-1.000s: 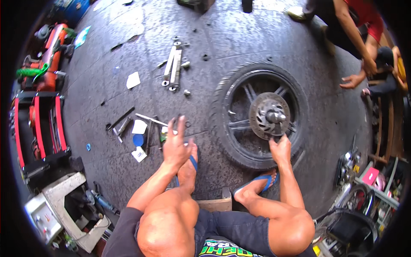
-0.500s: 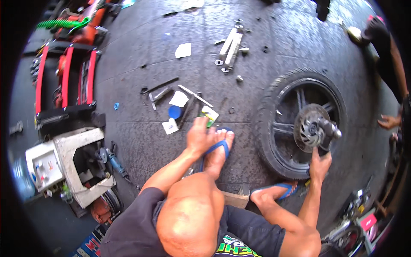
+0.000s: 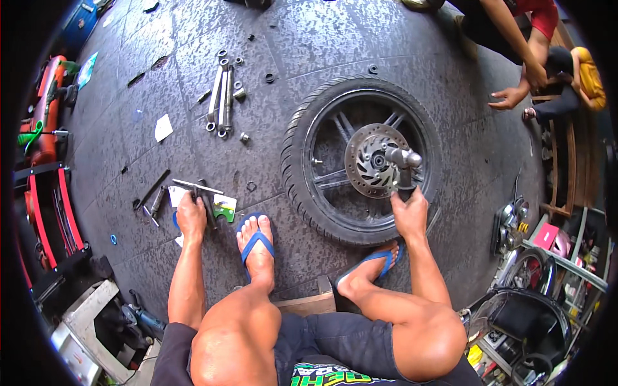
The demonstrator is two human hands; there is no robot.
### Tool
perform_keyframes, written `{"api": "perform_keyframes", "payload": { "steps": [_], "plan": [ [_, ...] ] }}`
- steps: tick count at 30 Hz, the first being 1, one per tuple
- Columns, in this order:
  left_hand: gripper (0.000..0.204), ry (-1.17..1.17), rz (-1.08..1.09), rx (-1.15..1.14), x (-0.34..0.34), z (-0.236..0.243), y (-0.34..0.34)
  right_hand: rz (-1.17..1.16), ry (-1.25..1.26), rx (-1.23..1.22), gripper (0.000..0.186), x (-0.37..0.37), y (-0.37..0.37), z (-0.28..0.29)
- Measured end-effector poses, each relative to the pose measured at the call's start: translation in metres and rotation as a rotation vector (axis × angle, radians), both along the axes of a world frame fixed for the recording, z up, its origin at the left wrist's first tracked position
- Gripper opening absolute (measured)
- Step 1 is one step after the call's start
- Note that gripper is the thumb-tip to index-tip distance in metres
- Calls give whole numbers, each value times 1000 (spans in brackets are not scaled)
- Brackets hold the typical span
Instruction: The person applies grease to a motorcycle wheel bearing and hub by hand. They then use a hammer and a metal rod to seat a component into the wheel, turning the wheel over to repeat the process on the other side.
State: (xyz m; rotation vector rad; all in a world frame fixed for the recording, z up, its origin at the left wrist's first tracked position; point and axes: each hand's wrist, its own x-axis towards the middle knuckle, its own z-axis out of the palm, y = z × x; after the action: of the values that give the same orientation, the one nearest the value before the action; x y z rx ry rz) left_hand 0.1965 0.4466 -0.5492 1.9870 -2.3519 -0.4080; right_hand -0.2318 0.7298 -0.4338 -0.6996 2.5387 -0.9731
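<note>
My left hand [image 3: 191, 217] is down at the floor left of my left foot, its fingers closed at a dark metal bar [image 3: 210, 211]; the fingertips are partly hidden. Under and around it lie a thin pale rod [image 3: 205, 187], white paper pieces and a green-and-white packet [image 3: 224, 207]. My right hand [image 3: 411, 211] grips a hammer [image 3: 405, 161] by its dark handle, head up. From my view the hammer overlaps the brake disc [image 3: 362, 156] of a motorcycle wheel [image 3: 297, 183], which lies flat before my right foot.
Bolts, nuts and long metal parts [image 3: 221, 100] lie beyond, left of the wheel. Another dark bar [image 3: 153, 186] is at left. Two people [image 3: 515, 32] are at the far right. A red rack [image 3: 67, 206] stands left, a parts shelf [image 3: 573, 270] right.
My view has swung right, so the wheel now sits nearer the middle. My left hand has closed at the dark bar. The hammer stays in my right hand.
</note>
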Motion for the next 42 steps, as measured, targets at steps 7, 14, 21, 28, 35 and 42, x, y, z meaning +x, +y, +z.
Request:
{"api": "perform_keyframes", "payload": {
  "steps": [7,14,21,28,35,42],
  "plan": [
    [35,-114,36,36,-15,5,-8,33,34,301,33,3,-9,-12],
    [31,-70,58,-179,-10,23,-13,9,-73,315,34,-1,-2,-8],
    [31,586,97,-151,-53,87,-11,9,-34,170,34,-8,-2,-13],
    [23,925,-438,288,-199,144,25,-52,-91,169,37,-10,9,3],
    [27,525,-1162,320,-353,151,62,-202,-133,-55,30,35,84,46],
    [24,418,-1239,387,-386,127,70,-377,-220,15,26,50,137,56]
  ]
}}
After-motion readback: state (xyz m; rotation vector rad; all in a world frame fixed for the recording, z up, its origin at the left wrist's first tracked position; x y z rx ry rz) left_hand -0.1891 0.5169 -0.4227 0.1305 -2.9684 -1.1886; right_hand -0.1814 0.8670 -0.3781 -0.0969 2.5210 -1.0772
